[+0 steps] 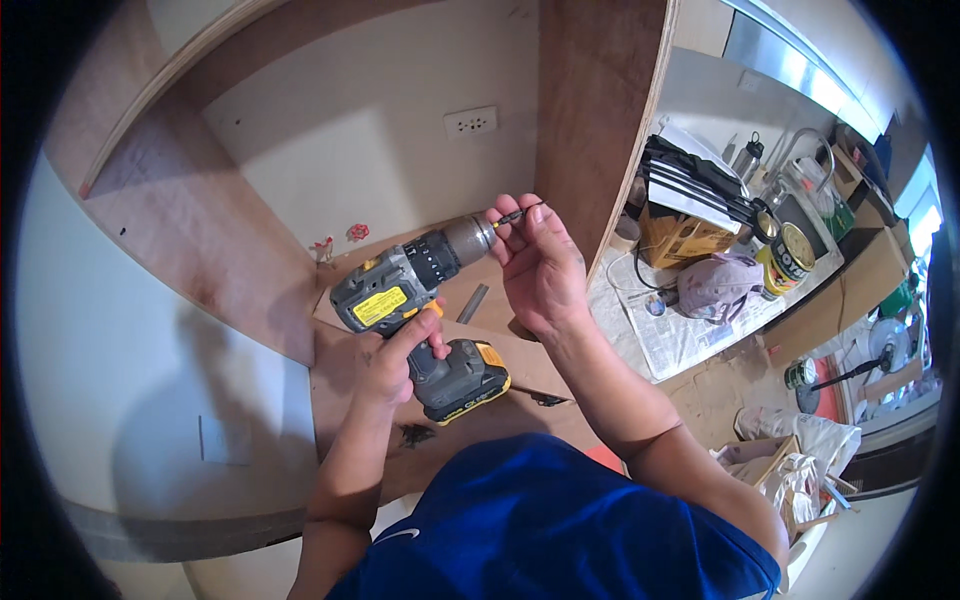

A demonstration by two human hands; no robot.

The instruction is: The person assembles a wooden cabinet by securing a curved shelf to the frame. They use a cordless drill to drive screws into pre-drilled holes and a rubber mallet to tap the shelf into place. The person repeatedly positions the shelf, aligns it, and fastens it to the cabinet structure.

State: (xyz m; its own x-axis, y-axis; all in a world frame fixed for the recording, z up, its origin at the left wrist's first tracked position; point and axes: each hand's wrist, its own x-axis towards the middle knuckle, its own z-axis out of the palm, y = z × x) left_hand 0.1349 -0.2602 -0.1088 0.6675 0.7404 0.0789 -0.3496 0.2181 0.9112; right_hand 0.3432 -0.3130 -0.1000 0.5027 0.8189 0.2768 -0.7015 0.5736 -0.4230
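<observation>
My left hand (392, 362) is wrapped round the grip of a grey and black cordless drill (430, 262) with a yellow label and a battery (468, 378) at its base. The drill's chuck points up and to the right, toward my right hand (548, 268). My right fingers pinch a thin dark screw (534, 207) at the tip of the driver bit (508, 218). Fingertips partly hide where bit and screw meet. Below the drill, small heaps of dark screws (416, 435) lie on the wooden board.
Plywood panels (600, 110) frame an alcove with a wall socket (470, 122). A red valve handle (357, 232) sits at its back. To the right, a newspaper-covered counter (665, 345) holds a cardboard box (680, 240), a cloth (718, 287) and a yellow can (788, 262).
</observation>
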